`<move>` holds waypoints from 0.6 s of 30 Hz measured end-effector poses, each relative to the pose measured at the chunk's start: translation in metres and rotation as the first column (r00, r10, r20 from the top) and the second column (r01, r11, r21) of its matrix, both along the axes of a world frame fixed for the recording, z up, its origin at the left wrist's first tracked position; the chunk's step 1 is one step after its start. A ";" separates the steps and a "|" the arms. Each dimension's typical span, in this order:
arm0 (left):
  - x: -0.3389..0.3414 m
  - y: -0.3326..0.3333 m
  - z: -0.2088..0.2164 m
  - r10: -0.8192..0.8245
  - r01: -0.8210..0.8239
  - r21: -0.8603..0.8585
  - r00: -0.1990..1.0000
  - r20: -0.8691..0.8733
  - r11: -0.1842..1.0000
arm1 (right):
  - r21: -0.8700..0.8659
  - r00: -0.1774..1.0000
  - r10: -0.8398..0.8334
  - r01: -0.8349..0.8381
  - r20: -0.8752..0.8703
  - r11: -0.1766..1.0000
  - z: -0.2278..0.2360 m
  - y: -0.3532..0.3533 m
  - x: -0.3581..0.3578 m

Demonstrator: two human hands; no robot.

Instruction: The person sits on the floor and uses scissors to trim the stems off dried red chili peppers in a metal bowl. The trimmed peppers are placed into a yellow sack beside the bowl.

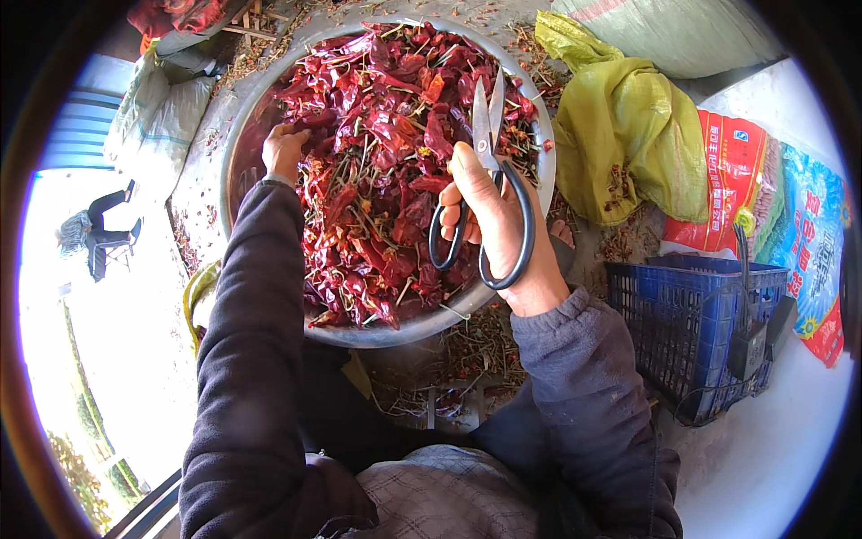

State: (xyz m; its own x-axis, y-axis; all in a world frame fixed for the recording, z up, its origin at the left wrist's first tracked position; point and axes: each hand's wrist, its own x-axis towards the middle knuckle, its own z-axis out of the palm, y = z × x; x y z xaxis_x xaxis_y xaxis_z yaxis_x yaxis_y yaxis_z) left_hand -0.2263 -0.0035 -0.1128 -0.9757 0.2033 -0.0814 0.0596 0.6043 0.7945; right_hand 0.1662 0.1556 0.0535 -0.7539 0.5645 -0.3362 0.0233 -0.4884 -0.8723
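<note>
Right hand (503, 216) holds scissors (486, 147) pointing far, seemingly clear of the left hand (284, 152), grip unclear, at the red peppers' (395, 135) left edge!

We can't really make out the fingertips of the left hand (285, 153), kinda lost against the peppers (392, 135). Basin (544, 153) bottom? Buried. That person (92, 232) outside is way too small for us, and the pale sack (673, 36) runs off the top edge.
</note>
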 end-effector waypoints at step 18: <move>0.205 -0.046 0.129 -0.266 0.271 0.467 0.961 -0.077 0.842 | 0.386 0.967 0.253 -0.248 0.037 0.889 -0.024 -0.035 -0.053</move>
State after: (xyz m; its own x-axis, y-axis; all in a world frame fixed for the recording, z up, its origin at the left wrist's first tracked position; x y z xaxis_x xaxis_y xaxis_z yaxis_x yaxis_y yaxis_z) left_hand -0.0209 -0.0499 0.0158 -0.8775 0.4694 0.0987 0.1742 0.1201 0.9774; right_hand 0.1132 0.1210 0.0291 -0.8903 0.4392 -0.1203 0.0872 -0.0948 -0.9917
